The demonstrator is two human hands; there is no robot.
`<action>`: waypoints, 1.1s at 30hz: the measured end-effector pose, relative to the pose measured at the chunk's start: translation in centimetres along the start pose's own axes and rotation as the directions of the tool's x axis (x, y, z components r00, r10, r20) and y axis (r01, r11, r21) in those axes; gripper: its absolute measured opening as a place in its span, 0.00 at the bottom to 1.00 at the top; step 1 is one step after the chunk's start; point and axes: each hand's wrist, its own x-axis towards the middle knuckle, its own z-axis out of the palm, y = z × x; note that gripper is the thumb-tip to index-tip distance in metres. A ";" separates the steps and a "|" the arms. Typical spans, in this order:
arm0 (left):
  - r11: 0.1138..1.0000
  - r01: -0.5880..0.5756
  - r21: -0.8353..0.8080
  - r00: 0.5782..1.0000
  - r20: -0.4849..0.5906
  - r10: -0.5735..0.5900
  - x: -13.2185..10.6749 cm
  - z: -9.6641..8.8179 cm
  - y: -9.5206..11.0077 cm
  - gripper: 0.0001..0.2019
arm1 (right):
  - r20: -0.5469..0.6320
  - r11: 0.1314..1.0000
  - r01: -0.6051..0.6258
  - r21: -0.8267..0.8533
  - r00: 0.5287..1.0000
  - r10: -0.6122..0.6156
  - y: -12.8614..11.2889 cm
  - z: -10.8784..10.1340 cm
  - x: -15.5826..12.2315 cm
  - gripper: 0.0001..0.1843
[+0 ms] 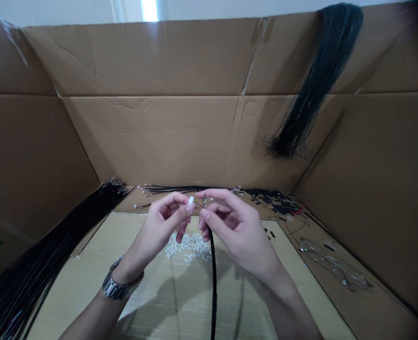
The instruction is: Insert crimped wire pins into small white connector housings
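My left hand (166, 219) pinches a small white plastic connector (191, 200) between thumb and fingertips. My right hand (230, 222) grips the upper end of a black cable (213, 283), whose thin wire tips stick up right beside the connector. The cable hangs down toward me between my forearms. Below my hands, a pile of several white connectors (189, 248) lies on the light wooden surface (152, 293). A metal watch (115, 285) sits on my left wrist.
Tall cardboard walls (159, 127) enclose the work area. A thick bundle of black cables (35, 264) lies along the left side. More cables (180, 190) lie at the back. A black wire bunch (311, 94) hangs over the back-right wall. Clear loose pieces (332, 267) lie right.
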 end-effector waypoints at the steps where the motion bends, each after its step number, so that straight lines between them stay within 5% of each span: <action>1: 1.000 -0.013 -0.001 1.000 -0.009 0.013 0.0 0.1 -0.1 0.10 | -0.020 1.000 0.000 0.001 1.000 0.000 0.0 0.0 0.1 0.10; 10: 0.938 -0.240 0.248 0.957 -0.103 0.272 -0.6 1.0 -0.7 0.09 | -0.107 0.999 -0.030 0.015 0.994 0.032 0.4 0.0 0.6 0.10; 16: 0.991 -0.126 0.036 0.988 -0.087 0.128 0.2 0.7 -0.7 0.10 | -0.048 0.998 -0.049 0.047 0.997 0.052 0.4 0.1 0.4 0.11; 33: 0.995 -0.073 0.074 0.994 -0.080 0.079 0.2 0.8 -0.3 0.08 | -0.008 0.999 -0.052 -0.012 0.999 0.052 0.5 -0.2 0.3 0.13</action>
